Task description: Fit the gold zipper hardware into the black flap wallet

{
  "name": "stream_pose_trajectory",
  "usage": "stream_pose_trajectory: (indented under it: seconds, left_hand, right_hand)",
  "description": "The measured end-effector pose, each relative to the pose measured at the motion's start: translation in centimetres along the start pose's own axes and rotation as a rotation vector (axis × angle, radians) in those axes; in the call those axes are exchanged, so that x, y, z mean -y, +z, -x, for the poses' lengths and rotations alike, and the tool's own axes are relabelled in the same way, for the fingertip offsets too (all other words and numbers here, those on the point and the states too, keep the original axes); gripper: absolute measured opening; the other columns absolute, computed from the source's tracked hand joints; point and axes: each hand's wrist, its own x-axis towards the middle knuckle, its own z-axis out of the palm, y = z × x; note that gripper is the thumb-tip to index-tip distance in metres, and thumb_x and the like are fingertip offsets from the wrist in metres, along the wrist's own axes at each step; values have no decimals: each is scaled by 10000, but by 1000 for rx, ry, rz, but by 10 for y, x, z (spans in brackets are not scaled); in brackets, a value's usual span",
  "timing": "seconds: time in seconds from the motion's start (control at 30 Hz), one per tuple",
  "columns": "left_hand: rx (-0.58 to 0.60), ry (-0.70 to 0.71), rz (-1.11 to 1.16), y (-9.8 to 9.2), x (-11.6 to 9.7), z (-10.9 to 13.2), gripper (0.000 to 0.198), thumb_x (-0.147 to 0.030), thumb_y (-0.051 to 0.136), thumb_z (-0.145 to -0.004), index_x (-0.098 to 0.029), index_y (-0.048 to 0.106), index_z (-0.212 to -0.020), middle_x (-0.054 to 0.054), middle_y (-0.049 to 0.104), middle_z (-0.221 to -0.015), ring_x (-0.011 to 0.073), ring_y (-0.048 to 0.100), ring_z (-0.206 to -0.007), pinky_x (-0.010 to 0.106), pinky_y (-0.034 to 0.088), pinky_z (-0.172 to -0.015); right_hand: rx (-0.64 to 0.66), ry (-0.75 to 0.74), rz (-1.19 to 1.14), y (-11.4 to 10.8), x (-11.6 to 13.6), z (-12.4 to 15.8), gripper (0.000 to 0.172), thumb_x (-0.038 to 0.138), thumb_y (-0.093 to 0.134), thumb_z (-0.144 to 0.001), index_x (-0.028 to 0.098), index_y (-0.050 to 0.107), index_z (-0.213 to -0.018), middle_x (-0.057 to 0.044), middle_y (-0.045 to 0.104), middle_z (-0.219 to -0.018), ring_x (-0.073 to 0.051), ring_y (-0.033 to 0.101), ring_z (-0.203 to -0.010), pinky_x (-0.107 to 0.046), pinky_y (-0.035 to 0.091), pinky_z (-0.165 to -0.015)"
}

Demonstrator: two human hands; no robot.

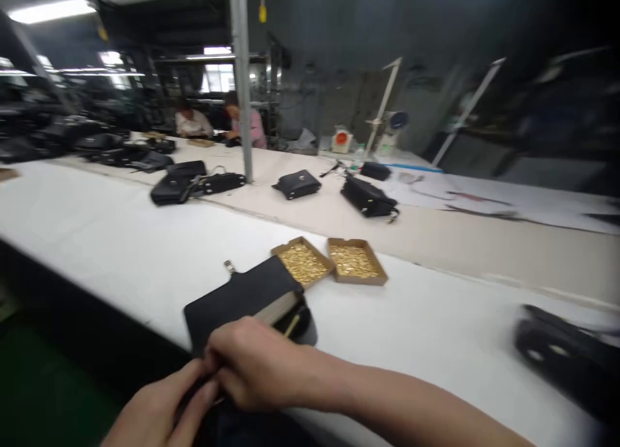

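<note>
A black handbag lies on the white tabletop in front of me with its flap laid back, showing a pale inner edge and a gold-coloured zip. A small metal clasp sticks out at the flap's far edge. My right hand is closed at the near side of the bag, its fingertips pinched together. Against those fingertips my left hand pinches too, thumb and forefinger pressed close. Something dark shows between the fingers, but the hands hide what it is.
Two cardboard trays of small gold-coloured metal pieces, a left tray and a right tray, sit just beyond the bag. A blurred black bag lies at right. More black bags rest across the table near a metal post. Two people sit far back.
</note>
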Motion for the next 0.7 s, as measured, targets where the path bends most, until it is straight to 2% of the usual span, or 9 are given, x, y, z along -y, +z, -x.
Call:
stream_pose_trajectory:
  seconds: [0.03, 0.1, 0.17, 0.27, 0.43, 0.6, 0.7]
  left_hand:
    - [152, -73, 66, -18, -3, 17, 329, -369, 505, -1182, -306, 812, -1084, -2, 851, -930, 207, 829, -786, 227, 626, -720]
    - [179, -186, 102, -39, -15, 36, 308, -239, 498, -1167, -295, 795, -1104, 8, 864, -1009, 215, 853, -886, 265, 623, -801]
    - [184, -277, -46, -45, -27, 40, 207, -144, 638, -1063, -281, 786, -1111, 28, 871, -1034, 284, 865, -950, 344, 635, -842]
    - [234, -355, -258, -41, -40, 36, 211, -101, 691, -1014, -234, 773, -1156, 82, 865, -1039, 366, 864, -972, 445, 667, -851]
    - [269, -358, -325, -34, -49, 37, 351, 26, 549, -1005, -164, 746, -1225, 118, 848, -1033, 372, 863, -971, 511, 713, -886]
    - [189, -320, -279, -21, -42, 47, 400, 70, 508, -970, -157, 716, -1226, 121, 838, -1087, 357, 840, -1019, 539, 728, -937]
    - [91, -277, -299, -12, -35, 55, 351, 67, 500, -992, -177, 693, -1156, 88, 810, -1007, 329, 815, -935, 503, 719, -846]
  right_hand:
    - [-35, -10, -26, 4, 1, 3, 110, 168, 695, -959, 240, 666, -1038, -4, 785, -986, -202, 747, -899, -270, 471, -728]
    - [-73, -25, -78, 13, -1, 7, 113, 121, 644, -1005, 229, 610, -1013, -26, 748, -998, -201, 697, -876, -304, 442, -747]
    - [-57, -40, -126, 21, -4, 8, 169, 66, 623, -993, 230, 588, -1016, -20, 720, -997, -190, 645, -840, -318, 412, -742]
    - [-34, -28, -139, 30, -3, 6, 248, 15, 665, -916, 235, 586, -1000, 8, 701, -956, -186, 622, -819, -329, 389, -740]
    - [-70, -3, -93, 32, 3, 1, 259, 8, 687, -879, 239, 581, -927, 46, 678, -848, -161, 584, -728, -325, 375, -697]
    - [-114, -57, -88, 31, 4, 3, 310, -35, 656, -840, 244, 608, -967, 69, 676, -834, -144, 586, -717, -294, 414, -692]
    - [-84, -68, -129, 28, 5, 6, 345, -52, 657, -828, 246, 601, -993, 76, 692, -859, -132, 606, -732, -279, 432, -699]
